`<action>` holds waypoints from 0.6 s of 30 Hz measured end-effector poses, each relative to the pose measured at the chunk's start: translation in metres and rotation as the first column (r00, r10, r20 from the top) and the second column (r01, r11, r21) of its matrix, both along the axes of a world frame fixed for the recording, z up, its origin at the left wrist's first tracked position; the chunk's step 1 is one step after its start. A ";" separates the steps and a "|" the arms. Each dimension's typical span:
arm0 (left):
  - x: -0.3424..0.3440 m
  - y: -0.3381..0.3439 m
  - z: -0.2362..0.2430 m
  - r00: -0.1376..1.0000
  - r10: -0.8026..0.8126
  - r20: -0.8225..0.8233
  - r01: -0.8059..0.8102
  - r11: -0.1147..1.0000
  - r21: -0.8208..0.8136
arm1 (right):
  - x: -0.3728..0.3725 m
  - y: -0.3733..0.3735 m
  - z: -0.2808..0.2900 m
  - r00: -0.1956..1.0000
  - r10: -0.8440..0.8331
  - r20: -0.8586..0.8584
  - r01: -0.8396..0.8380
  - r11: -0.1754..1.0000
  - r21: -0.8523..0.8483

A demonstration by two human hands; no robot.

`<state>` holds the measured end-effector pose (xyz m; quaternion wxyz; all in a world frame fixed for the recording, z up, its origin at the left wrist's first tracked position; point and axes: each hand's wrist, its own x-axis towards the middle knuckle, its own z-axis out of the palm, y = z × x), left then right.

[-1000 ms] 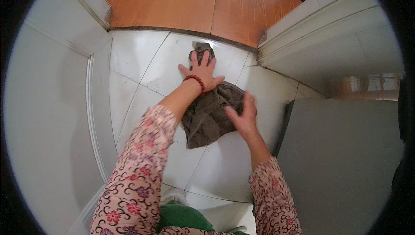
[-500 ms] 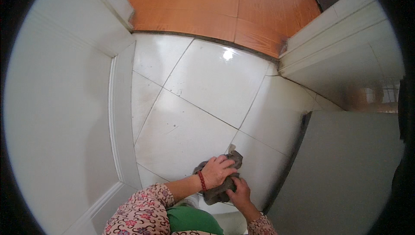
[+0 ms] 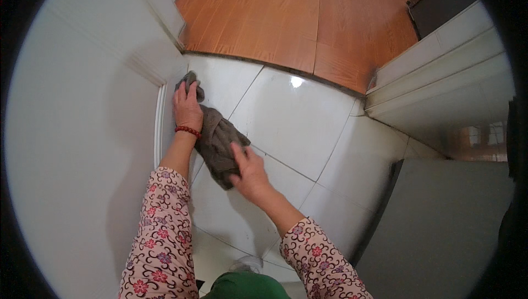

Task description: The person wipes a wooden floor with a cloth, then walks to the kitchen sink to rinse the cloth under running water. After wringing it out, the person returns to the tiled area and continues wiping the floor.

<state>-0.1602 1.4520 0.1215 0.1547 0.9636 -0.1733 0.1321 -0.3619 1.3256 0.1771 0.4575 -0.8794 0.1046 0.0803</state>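
Note:
A dark grey-brown cloth [image 3: 217, 139] lies bunched on the white tiled floor, stretching from the door's edge toward the middle tiles. My left hand [image 3: 188, 112], with a red bead bracelet at the wrist, grips its far end beside the white door and presses it down. Part of the cloth sticks out past those fingertips. At the cloth's near right edge is my right hand [image 3: 252, 175], thumb and fingers apart and slightly blurred. Contact between that hand and the cloth is hard to make out.
A white door [image 3: 93, 150] stands along the left. Beyond a dark threshold strip [image 3: 275, 67] lies orange-brown wood-look flooring [image 3: 258, 13]. A white frame [image 3: 429, 62] and a grey flat panel [image 3: 440, 227] are on the right. My foot [image 3: 247, 264] shows at the bottom.
Both hands and the cloth have moved forward and left, from close to my body to beside the door. The cloth is more spread out, and my right hand's fingers have come apart.

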 end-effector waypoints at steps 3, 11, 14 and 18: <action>0.028 -0.011 -0.029 0.991 0.079 -0.107 -0.073 0.996 0.055 | -0.002 0.010 0.004 0.963 0.141 -0.228 -0.175 0.975 -0.136; 0.069 -0.069 -0.039 0.993 -0.114 -0.041 0.113 0.993 -0.025 | 0.013 0.008 -0.014 0.981 0.103 -0.166 -0.161 0.906 -0.392; 0.033 -0.077 -0.037 0.891 -0.453 0.042 0.452 0.869 -0.200 | 0.006 0.003 -0.011 0.973 0.117 -0.201 -0.193 0.888 -0.418; -0.051 -0.093 -0.033 0.601 -0.799 -0.026 0.734 0.565 -0.376 | -0.034 -0.003 -0.003 0.909 0.245 -0.337 -0.375 0.833 -0.407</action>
